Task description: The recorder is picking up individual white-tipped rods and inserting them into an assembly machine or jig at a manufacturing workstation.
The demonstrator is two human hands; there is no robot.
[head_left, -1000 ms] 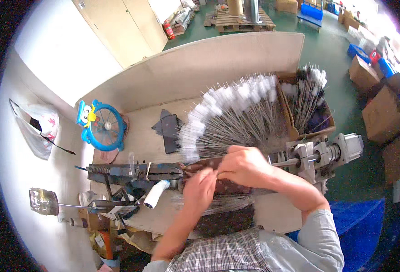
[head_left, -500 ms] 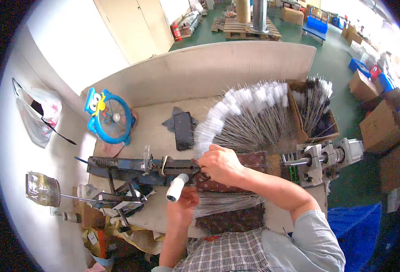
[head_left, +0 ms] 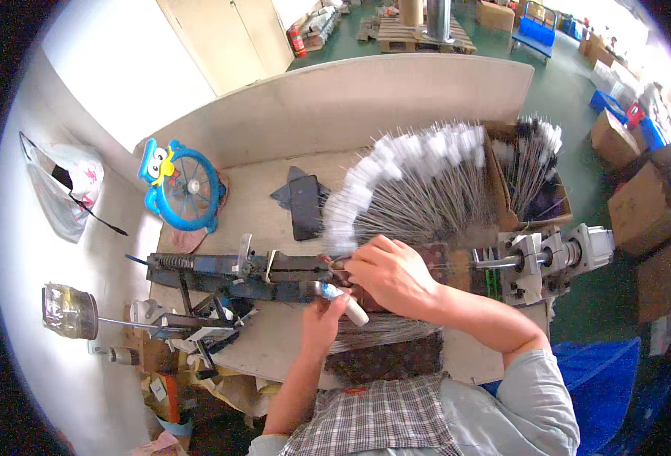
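Observation:
My right hand (head_left: 392, 277) is closed in a pinch at the right end of a long dark metal bench fixture (head_left: 282, 266); its fingertips hide whatever is between them. Just below and to the left, my left hand (head_left: 322, 323) has its thumb and fingers around the upper end of a white cylindrical handle (head_left: 356, 311), which tilts down to the right. Behind my right hand fans a large pile of wire-stemmed brushes with white bristle heads (head_left: 407, 163). A bundle of bare thin wires (head_left: 385, 334) lies on the near side, partly under my right forearm.
A motor-driven chuck (head_left: 537, 258) stands at the bench's right end. Behind it, a cardboard box (head_left: 529, 220) holds more brushes. A phone (head_left: 303, 207) and blue cartoon-shaped fan (head_left: 187, 186) sit at the back left. A metal lever mechanism (head_left: 191, 327) juts out front left.
The white handle has swung from pointing down-left to down-right. My left hand has come up onto it, and my right hand has shifted slightly right, still pinched.

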